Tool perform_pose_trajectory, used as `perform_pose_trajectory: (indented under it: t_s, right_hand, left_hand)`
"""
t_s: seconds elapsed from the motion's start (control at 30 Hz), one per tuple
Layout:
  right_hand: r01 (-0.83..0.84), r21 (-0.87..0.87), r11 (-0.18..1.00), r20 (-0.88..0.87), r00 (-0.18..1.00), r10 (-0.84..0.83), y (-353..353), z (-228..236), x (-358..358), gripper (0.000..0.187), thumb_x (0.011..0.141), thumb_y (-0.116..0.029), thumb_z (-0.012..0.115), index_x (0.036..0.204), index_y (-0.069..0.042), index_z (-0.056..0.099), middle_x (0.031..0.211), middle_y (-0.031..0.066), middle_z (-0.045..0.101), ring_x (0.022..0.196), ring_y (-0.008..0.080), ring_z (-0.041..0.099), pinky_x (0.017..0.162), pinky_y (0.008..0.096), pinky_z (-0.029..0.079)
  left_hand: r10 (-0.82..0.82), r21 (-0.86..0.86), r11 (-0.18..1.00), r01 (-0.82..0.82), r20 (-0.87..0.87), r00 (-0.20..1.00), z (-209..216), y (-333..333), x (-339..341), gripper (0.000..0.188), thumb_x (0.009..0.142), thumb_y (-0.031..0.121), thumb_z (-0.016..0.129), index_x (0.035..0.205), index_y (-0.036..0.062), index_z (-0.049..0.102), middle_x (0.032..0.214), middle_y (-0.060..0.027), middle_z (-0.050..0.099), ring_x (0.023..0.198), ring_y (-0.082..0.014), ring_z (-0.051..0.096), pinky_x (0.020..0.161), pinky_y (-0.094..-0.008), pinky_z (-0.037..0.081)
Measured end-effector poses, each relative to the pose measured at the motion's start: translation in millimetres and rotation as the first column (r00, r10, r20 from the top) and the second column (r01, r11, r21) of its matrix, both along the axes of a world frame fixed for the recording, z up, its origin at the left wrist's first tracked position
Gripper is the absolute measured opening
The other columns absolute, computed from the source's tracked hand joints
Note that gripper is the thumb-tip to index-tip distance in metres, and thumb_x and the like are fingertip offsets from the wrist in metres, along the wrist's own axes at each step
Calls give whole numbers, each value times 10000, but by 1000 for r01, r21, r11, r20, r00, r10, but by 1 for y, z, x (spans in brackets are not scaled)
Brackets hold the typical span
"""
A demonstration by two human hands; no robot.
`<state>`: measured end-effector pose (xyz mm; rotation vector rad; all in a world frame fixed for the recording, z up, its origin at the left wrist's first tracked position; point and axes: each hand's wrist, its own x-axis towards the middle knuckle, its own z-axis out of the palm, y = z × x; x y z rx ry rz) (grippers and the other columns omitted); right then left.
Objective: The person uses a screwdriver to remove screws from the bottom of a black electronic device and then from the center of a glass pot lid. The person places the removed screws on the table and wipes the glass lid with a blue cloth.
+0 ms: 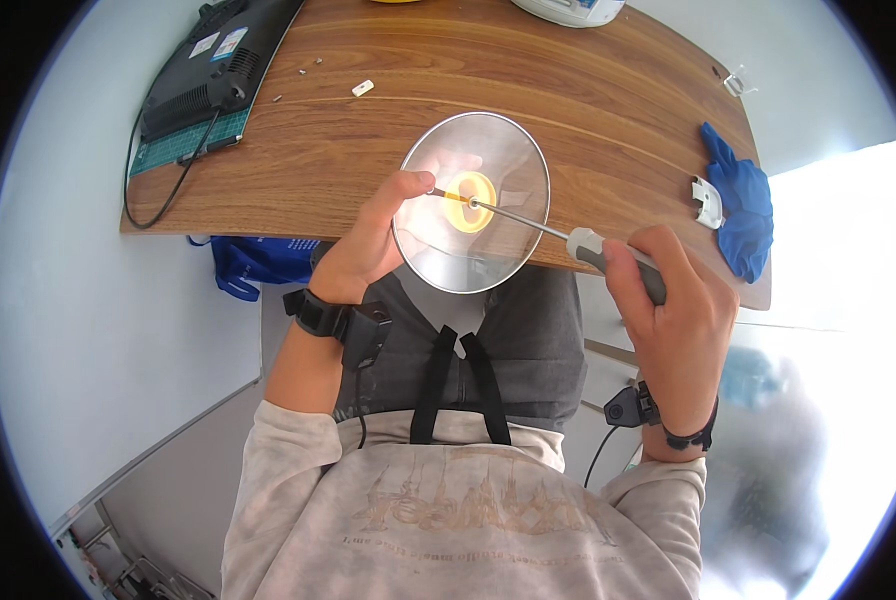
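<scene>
My left hand [368, 235] grips a see-through, bowl-shaped piece [513, 165] by its left side, the thumb at the rim and the other fingers showing dimly through the wall. A yellow ring [483, 190] lies at the bowl's middle. In my right hand [680, 320] is a screwdriver [593, 247] with a grey and white handle. Its metal shaft reaches in over the bowl's rim, and the tip meets the centre of the yellow ring. Whether a screw sits under the tip is too small to tell.
On the wooden table [408, 60] lie a small white piece [363, 88] and several tiny metal parts [304, 71]. A black device [203, 75] with a cable rests on a green mat [158, 152] at left. A blue cloth [743, 205] and a white cover [708, 203] lie at right.
</scene>
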<state>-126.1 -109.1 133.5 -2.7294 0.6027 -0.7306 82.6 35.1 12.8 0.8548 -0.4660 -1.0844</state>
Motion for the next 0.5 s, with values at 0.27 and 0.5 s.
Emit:
perform_pose_trajectory:
  t_s: [0.27,0.5]
  right_hand:
    - [-84,-25,996,-57,995,83,0,10,1,254,841,-167,793,941,-55,587,856,98,566,605,311,553,515,386,432]
    - [-257,92,962,131,961,245,3,17,11,287,786,-32,803,995,-45,608,898,95,557,684,274,596,590,368,496]
  left_hand:
    - [3,-2,1000,-3,-21,1000,-2,-1,0,615,988,346,457,1445,-63,421,1458,-202,511,1293,-290,555,1134,-421,427]
    - [-21,30,999,20,15,1000,5,0,-2,628,983,339,458,1461,-65,405,1459,-192,516,1292,-269,558,1114,-392,441]
